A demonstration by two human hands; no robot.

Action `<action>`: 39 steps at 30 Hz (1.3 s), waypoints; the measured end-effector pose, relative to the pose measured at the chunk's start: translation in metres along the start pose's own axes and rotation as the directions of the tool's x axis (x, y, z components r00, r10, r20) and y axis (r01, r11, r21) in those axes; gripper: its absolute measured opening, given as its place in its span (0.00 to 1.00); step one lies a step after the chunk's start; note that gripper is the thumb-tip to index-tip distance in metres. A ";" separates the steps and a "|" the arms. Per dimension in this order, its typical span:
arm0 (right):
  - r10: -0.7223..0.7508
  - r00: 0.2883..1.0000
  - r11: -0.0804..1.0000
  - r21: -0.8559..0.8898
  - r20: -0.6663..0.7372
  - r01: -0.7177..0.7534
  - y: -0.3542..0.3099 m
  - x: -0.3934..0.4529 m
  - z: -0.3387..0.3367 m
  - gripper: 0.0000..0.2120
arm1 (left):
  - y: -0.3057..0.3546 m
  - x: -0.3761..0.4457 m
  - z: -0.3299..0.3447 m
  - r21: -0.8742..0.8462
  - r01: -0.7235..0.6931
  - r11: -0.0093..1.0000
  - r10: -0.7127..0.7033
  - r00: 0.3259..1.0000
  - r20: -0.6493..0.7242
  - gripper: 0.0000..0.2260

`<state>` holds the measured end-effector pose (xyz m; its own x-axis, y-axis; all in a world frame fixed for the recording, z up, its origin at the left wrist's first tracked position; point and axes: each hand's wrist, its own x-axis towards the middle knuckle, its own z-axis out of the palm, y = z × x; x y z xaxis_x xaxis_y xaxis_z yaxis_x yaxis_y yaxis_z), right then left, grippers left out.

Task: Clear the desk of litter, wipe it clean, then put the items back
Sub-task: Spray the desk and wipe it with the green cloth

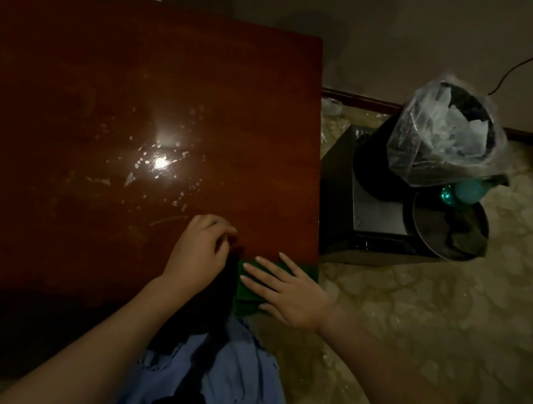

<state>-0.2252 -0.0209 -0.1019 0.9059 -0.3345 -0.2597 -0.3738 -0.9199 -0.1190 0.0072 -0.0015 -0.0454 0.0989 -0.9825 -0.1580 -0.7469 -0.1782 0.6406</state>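
The glossy reddish-brown wooden desk (99,107) spreads out under me, its polished top catching a hard white glare. Around that glare, pale droplets and smears (160,165) speckle the varnish, wet-looking and uneven.

At the near right corner of the desk lies a folded green cloth (246,294), soft and matte, its edge hanging just past the desk's rim. My right hand (292,295) lies flat on it, fingers straight and slightly spread, palm pressing the fabric down. My left hand (199,250) sits just beside it on the wood, fingers curled in toward the thumb; they seem to pinch something small and dark, but I cannot tell what.

Off the desk's right side, on a patterned beige floor (412,327), a black round bin (370,169) lined with a crinkled clear plastic bag (440,138) stands on a dark boxy metal case (370,217). A round dark lid (447,229) and a teal glossy object (467,192) rest beside it. No writing is readable anywhere.

My blue fabric garment (233,370) fills the bottom of the view.
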 end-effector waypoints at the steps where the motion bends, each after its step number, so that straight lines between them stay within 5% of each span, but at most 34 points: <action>1: -0.004 1.000 1.000 -0.007 -0.024 0.003 0.004 0.002 0.000 0.25 | 0.000 0.007 0.000 -0.004 0.010 1.000 -0.010 1.000 -0.002 0.11; 18: 0.285 0.959 0.959 0.007 0.005 -0.285 0.273 0.182 -0.093 0.29 | 0.014 0.191 -0.023 -0.012 0.173 0.985 -0.173 0.982 -0.071 0.15; 24: 0.347 0.938 0.937 0.056 -0.020 -0.346 0.346 0.237 -0.118 0.30 | 0.003 0.235 -0.033 0.225 0.279 0.934 -0.276 0.960 -0.043 0.26; 29: 0.346 0.935 0.938 0.067 -0.081 -0.341 0.379 0.264 -0.130 0.29 | -0.004 0.243 -0.026 0.313 0.333 0.889 -0.368 0.928 0.059 0.29; 35: 0.511 0.855 0.857 0.126 -0.086 -0.500 0.381 0.295 -0.137 0.25 | -0.005 0.242 -0.026 0.279 0.341 0.898 -0.377 0.923 0.083 0.31; 39: 0.448 0.891 0.893 0.089 -0.078 -0.441 0.347 0.307 -0.136 0.27 | -0.004 0.241 -0.030 0.255 0.340 0.905 -0.376 0.921 0.105 0.31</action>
<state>-0.0491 -0.4706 -0.0923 0.6549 -0.7260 -0.2097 -0.7513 -0.6554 -0.0772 0.0534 -0.2397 -0.0636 0.3029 -0.8319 -0.4649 -0.8101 -0.4817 0.3341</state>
